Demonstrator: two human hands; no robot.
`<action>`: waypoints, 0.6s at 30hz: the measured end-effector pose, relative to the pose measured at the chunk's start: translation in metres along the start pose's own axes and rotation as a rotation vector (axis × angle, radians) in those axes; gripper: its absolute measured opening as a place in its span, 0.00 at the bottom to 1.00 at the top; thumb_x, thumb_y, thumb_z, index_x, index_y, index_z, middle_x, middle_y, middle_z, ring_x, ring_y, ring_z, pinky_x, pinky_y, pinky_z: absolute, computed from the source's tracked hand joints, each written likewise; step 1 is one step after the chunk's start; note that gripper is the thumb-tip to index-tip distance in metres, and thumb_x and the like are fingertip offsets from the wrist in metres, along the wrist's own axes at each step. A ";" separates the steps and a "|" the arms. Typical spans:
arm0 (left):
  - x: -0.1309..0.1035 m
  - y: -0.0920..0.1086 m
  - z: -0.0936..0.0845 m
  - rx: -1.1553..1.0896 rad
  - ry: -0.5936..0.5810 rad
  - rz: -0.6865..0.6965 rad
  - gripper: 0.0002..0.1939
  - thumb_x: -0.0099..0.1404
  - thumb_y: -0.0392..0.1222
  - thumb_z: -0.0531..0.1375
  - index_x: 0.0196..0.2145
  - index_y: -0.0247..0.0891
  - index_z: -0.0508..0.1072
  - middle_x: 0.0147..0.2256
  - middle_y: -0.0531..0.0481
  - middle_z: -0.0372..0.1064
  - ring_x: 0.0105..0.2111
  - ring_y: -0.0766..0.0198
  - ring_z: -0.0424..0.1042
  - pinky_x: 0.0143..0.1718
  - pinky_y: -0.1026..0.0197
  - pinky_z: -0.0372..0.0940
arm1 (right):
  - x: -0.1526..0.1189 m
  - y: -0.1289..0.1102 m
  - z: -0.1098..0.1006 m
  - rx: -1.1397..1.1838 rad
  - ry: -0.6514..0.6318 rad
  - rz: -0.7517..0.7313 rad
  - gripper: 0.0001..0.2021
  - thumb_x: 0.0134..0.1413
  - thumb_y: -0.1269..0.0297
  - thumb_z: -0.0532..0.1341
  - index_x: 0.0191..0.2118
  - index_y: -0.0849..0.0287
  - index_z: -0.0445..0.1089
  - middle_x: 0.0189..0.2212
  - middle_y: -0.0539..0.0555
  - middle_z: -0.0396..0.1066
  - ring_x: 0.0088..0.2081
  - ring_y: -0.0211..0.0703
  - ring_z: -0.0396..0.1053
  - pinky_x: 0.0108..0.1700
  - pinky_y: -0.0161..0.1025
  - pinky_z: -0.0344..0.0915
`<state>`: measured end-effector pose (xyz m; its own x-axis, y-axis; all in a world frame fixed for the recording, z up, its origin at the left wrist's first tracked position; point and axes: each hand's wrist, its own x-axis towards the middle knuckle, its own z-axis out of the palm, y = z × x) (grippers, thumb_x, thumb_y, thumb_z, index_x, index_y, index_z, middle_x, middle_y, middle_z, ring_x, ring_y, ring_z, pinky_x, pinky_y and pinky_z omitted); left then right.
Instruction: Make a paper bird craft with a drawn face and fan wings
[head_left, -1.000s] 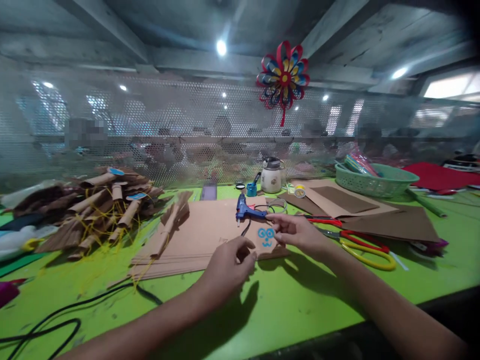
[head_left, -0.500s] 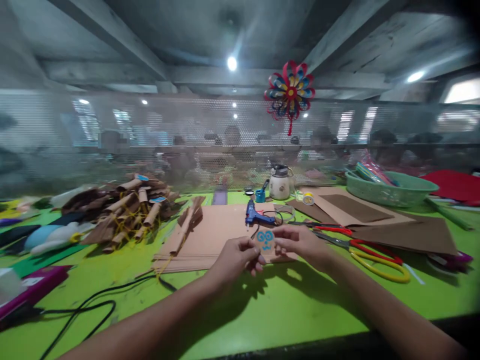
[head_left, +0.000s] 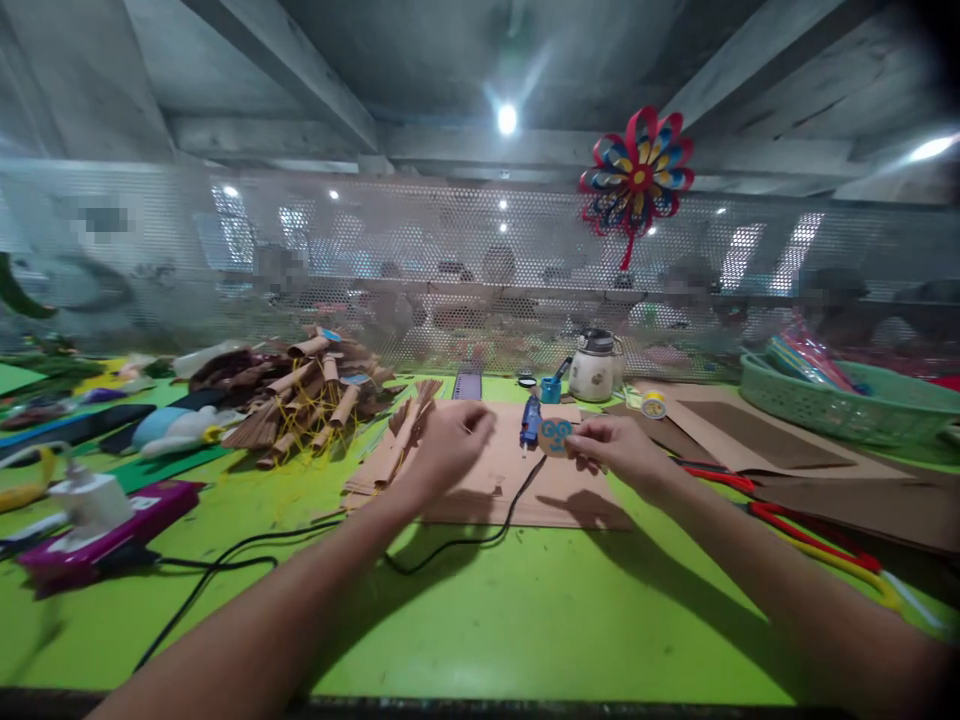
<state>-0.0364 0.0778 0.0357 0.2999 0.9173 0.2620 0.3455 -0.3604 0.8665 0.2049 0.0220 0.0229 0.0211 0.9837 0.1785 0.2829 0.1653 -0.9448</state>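
Note:
My right hand (head_left: 611, 443) pinches a small brown paper cutout (head_left: 555, 437) by its right edge; a blue face with spiral eyes is drawn on it. The cutout is held up in front of a blue glue gun (head_left: 530, 420) whose black cord trails toward me. My left hand (head_left: 456, 440) is away from the cutout, over the stack of brown paper sheets (head_left: 480, 490). Its fingers are loosely curled, with a gap at the thumb and nothing seen in them. Just left of it lies a rolled brown paper piece with a fringed end (head_left: 409, 430).
A pile of rolled brown paper pieces with yellow strings (head_left: 322, 400) lies left. Nearer is a purple power strip (head_left: 112, 535) with cords. Behind stand a jug (head_left: 592, 370) and a blue pot (head_left: 551, 390). Scissors (head_left: 817, 530) and a green basket (head_left: 847, 405) are at right.
My left hand has let go of the cutout and moved left, toward the fringed paper roll. The right hand keeps the cutout. The view has turned somewhat left.

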 end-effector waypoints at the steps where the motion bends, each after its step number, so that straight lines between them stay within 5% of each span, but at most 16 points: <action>1: 0.010 -0.003 -0.019 0.067 0.067 -0.021 0.10 0.69 0.45 0.60 0.39 0.34 0.73 0.40 0.48 0.71 0.39 0.60 0.72 0.41 0.54 0.69 | 0.004 0.004 0.001 0.010 0.027 -0.009 0.19 0.42 0.48 0.69 0.23 0.61 0.71 0.17 0.51 0.68 0.20 0.35 0.61 0.23 0.36 0.56; 5: 0.037 -0.025 -0.091 0.279 0.191 -0.210 0.14 0.69 0.46 0.60 0.47 0.34 0.72 0.48 0.44 0.69 0.45 0.55 0.72 0.45 0.50 0.69 | 0.007 0.024 0.001 0.038 0.085 -0.016 0.21 0.43 0.43 0.66 0.24 0.60 0.69 0.19 0.50 0.68 0.21 0.35 0.62 0.25 0.37 0.57; 8: 0.040 -0.047 -0.116 0.340 0.170 -0.378 0.16 0.69 0.45 0.60 0.50 0.35 0.70 0.49 0.43 0.69 0.45 0.55 0.72 0.44 0.50 0.70 | 0.001 0.033 -0.008 0.029 0.083 0.004 0.22 0.43 0.42 0.67 0.23 0.59 0.68 0.19 0.50 0.66 0.21 0.36 0.61 0.25 0.38 0.57; 13: 0.039 -0.072 -0.110 0.345 0.054 -0.550 0.15 0.69 0.45 0.60 0.50 0.34 0.70 0.47 0.44 0.69 0.42 0.57 0.73 0.42 0.51 0.71 | -0.005 0.032 -0.023 0.002 -0.071 0.056 0.20 0.48 0.46 0.67 0.24 0.59 0.69 0.21 0.51 0.68 0.22 0.35 0.61 0.25 0.37 0.57; 18: 0.039 -0.080 -0.100 0.280 0.023 -0.488 0.15 0.69 0.45 0.60 0.50 0.34 0.71 0.47 0.46 0.69 0.42 0.55 0.73 0.41 0.52 0.71 | -0.012 0.025 -0.026 -0.038 -0.386 0.124 0.17 0.50 0.51 0.68 0.25 0.61 0.71 0.19 0.51 0.69 0.21 0.34 0.63 0.26 0.35 0.58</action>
<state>-0.1415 0.1594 0.0194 0.0274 0.9913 -0.1289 0.6626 0.0785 0.7448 0.2367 0.0124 0.0045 -0.3020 0.9514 -0.0598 0.3367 0.0478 -0.9404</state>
